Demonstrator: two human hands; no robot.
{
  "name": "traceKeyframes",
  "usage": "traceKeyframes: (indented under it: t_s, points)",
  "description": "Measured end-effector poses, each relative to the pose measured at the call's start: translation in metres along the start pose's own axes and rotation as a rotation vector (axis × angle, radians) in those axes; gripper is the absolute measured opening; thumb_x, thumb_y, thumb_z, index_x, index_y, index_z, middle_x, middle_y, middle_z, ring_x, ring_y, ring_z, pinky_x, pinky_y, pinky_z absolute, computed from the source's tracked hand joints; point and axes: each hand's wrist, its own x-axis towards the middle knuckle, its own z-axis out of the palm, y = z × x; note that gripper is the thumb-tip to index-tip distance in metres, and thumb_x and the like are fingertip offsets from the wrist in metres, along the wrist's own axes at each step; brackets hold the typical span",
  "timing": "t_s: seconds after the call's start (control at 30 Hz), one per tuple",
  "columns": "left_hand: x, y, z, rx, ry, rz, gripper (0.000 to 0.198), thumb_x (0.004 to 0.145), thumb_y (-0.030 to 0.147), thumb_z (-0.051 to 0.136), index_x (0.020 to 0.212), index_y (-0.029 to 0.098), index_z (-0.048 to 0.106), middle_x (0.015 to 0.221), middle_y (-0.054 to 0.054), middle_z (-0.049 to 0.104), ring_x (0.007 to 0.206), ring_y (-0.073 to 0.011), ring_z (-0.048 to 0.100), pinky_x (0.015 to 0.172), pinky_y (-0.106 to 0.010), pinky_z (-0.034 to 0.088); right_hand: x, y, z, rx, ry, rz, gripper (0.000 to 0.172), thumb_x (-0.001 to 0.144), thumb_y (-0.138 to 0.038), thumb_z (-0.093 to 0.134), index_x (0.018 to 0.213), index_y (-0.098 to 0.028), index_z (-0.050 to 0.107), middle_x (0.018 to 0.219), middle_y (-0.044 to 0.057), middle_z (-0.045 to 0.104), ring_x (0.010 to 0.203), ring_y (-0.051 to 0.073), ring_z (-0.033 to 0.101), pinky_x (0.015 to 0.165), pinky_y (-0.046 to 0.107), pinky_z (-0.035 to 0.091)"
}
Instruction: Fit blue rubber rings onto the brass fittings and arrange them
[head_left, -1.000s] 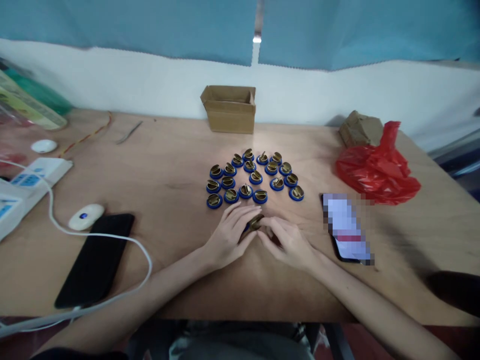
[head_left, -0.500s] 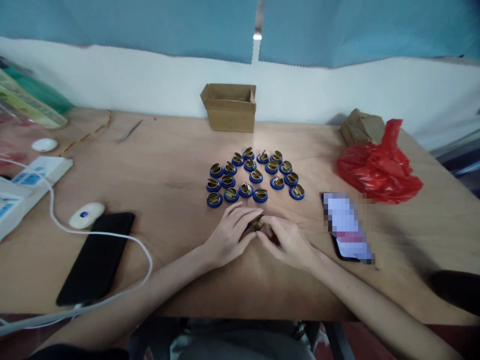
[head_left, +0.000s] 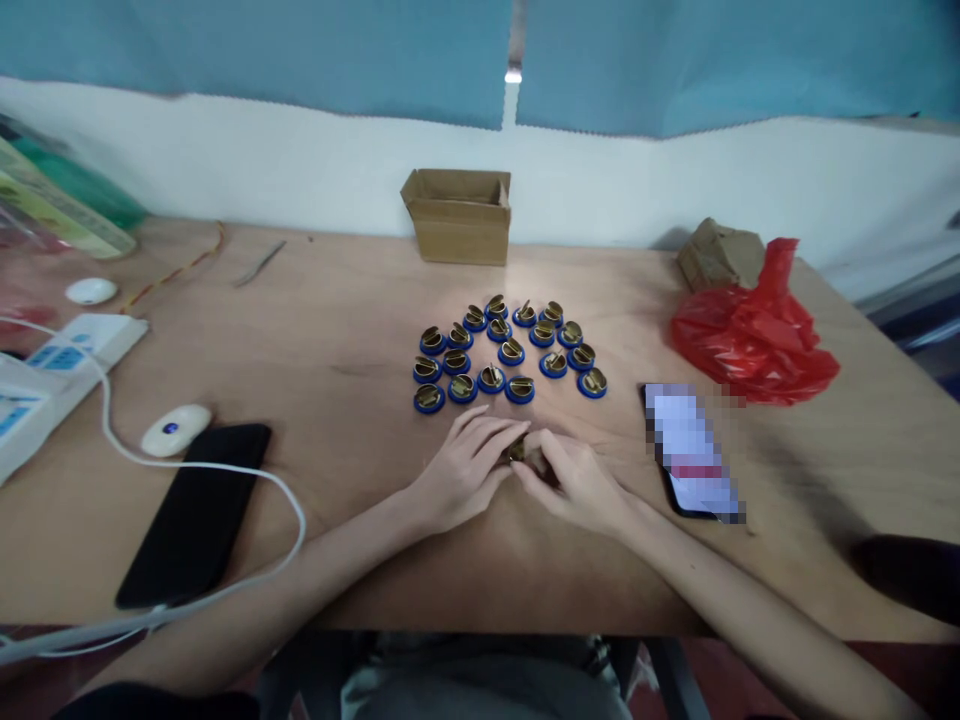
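My left hand (head_left: 459,478) and my right hand (head_left: 574,482) meet above the near part of the table. Between their fingertips they grip a small round brass-coloured piece (head_left: 516,450), mostly covered by the fingers. Both hands are closed, with thumbs and fingers pinched around it. Just beyond them, several round pieces with blue bases and raised brass-coloured metal parts (head_left: 462,386) lie spread in a rough arch. One such blue-and-brass piece (head_left: 520,388) is the closest to my fingertips.
An open cardboard box (head_left: 463,230) stands by the wall. A red plastic bag (head_left: 754,340) and a brown paper package (head_left: 720,255) are at right, behind a lit phone (head_left: 694,450). Leftward are a black phone (head_left: 195,520), a white cable (head_left: 292,500) and a power strip (head_left: 75,355).
Both hands stay nearly in place around the brass-coloured piece, with slight finger movement; the right fingers now cover a little more of it. The view has shifted very slightly.
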Motion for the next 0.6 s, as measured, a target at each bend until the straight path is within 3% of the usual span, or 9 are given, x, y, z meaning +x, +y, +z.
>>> traceKeyframes:
  t_s: [0.2, 0.33, 0.6]
  points:
    - [0.0018, 0.0009, -0.0012, -0.016, 0.014, -0.029, 0.050, 0.095, 0.018, 0.059, 0.143, 0.017, 0.044, 0.118, -0.012, 0.068, 0.113, -0.0235, 0.065, 0.109, -0.051, 0.047, -0.0036, 0.0022, 0.0042, -0.018, 0.033, -0.053, 0.004, 0.100, -0.018, 0.050, 0.098, -0.021, 0.052, 0.075, 0.000, 0.059, 0.064, 0.014, 0.055, 0.061, 0.026, 0.043]
    - [0.0013, 0.0016, -0.0010, -0.028, 0.018, -0.028, 0.051, 0.092, 0.019, 0.062, 0.140, 0.017, 0.046, 0.116, -0.011, 0.069, 0.111, -0.0228, 0.065, 0.109, -0.050, 0.047, -0.0029, 0.0014, 0.0042, -0.018, 0.072, -0.056, 0.009, 0.100, -0.017, 0.050, 0.092, -0.021, 0.051, 0.078, 0.002, 0.058, 0.067, 0.015, 0.055, 0.062, 0.027, 0.043]
    - [0.0006, 0.0029, -0.0013, -0.022, -0.012, 0.021, 0.051, 0.092, 0.018, 0.061, 0.140, 0.015, 0.046, 0.121, -0.013, 0.069, 0.113, -0.0232, 0.065, 0.109, -0.049, 0.047, -0.0010, 0.0018, 0.0035, 0.042, 0.021, -0.033, 0.022, 0.096, -0.019, 0.048, 0.076, -0.023, 0.038, 0.074, -0.001, 0.048, 0.061, 0.013, 0.044, 0.055, 0.026, 0.036]
